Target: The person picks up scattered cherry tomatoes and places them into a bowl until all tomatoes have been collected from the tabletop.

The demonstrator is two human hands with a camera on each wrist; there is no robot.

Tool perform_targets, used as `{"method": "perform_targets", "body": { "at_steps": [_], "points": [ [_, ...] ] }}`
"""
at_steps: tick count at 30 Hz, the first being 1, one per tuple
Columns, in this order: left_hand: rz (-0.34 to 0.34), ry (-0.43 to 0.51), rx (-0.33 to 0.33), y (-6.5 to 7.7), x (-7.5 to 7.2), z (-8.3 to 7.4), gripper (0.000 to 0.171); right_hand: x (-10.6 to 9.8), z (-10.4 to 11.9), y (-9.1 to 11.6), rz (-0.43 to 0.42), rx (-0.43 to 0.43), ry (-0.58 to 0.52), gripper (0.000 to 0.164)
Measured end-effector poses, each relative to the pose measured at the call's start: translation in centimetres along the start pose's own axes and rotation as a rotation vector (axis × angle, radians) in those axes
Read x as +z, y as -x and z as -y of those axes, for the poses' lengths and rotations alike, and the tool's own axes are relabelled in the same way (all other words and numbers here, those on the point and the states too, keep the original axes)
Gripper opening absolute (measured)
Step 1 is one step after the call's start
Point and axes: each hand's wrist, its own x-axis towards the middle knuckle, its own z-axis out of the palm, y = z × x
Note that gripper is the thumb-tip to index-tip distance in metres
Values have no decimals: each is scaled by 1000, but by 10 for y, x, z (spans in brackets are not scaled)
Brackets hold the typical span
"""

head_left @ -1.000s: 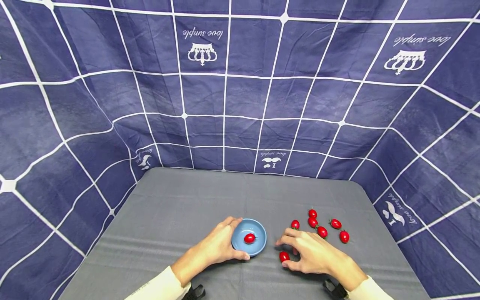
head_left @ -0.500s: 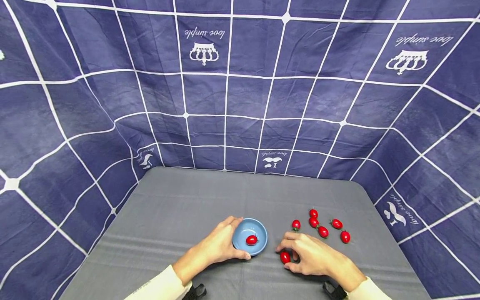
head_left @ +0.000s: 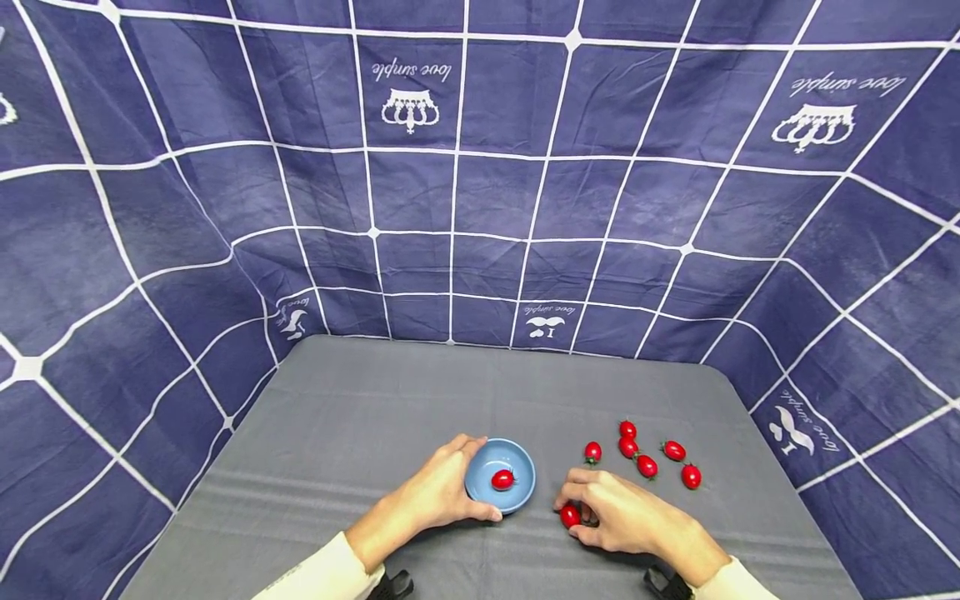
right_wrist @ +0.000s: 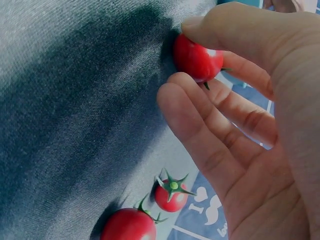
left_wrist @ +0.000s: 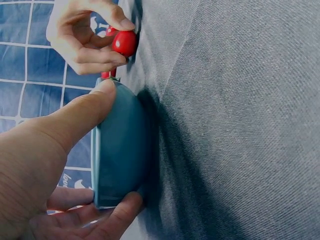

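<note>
My left hand grips a small blue bowl by its left side. In the left wrist view the thumb lies at the rim and the fingers curl against the opposite side of the bowl. One red cherry tomato lies inside it. To the right of the bowl, my right hand pinches another cherry tomato between thumb and fingers, low over the grey cloth. The right wrist view shows the thumb tip on this tomato, whose green stem faces the palm.
Several more cherry tomatoes are scattered beyond the right hand, one of them apart on the left. Grey cloth covers the table. A blue curtain with white grid lines hangs around its back and sides.
The right hand's fingers have closed in around the cherry tomato by the bowl. The left hand keeps its hold on the bowl, which has stayed in place.
</note>
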Motion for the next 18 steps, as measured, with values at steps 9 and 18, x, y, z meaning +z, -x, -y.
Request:
{"method": "perform_targets", "body": {
  "at_steps": [9, 18],
  "points": [
    [-7, 2, 1, -1, 1, 0, 113, -1, 1, -3, -4, -14, 1, 32],
    [-2, 22, -8, 1, 0, -1, 115, -9, 4, -8, 18, 6, -25, 29]
  ]
}}
